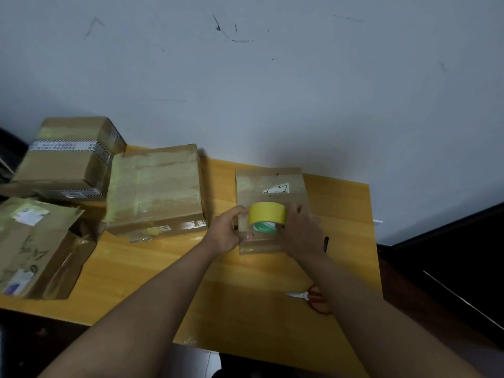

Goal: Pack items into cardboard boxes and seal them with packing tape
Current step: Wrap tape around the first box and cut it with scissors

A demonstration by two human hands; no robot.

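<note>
Yellow packing-tape roll [267,213] sits gripped in your right hand [301,230]; your left hand [227,232] pinches the small flat cardboard box [270,186] (steadying it, I judge, for sealing).

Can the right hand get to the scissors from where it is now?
Probably yes. The right hand grips the yellow tape roll on the small box; the scissors lie uncovered on the table beside that forearm, but it must release the roll first.
</note>
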